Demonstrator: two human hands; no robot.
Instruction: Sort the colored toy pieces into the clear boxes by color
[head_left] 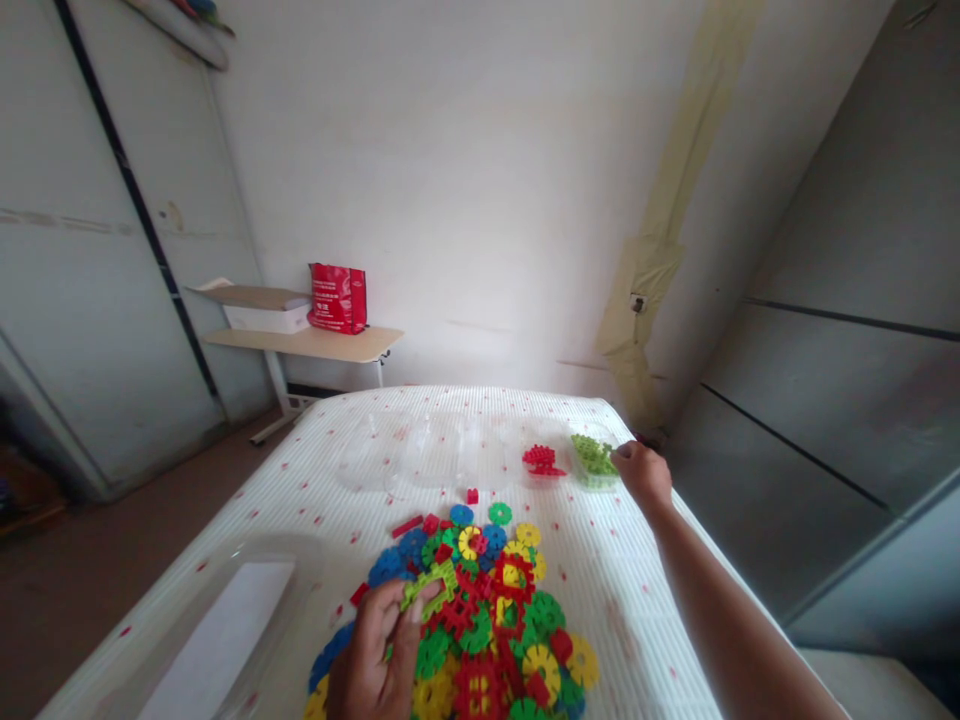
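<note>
My left hand (381, 640) is closed on a light green toothed plastic building piece (439, 582), held over the front left of a pile of toy pieces. Blue, green and yellow notched discs (541, 612) make up much of the pile, mixed with red toothed pieces (480, 685). Out at the right, my right hand (646, 472) has its fingers pinched at the edge of a clear container (598, 483) filled with light green pieces (591, 452). Whether a piece is between those fingertips I cannot make out. Red pieces (543, 460) lie in the container beside it.
More clear plastic containers (427, 455) stand in a row to the left on the white dotted tablecloth (315, 470). A large clear tub (292, 600) is at the front left. A side table (337, 345) against the wall bears a red bag (337, 300) and a white box (266, 318).
</note>
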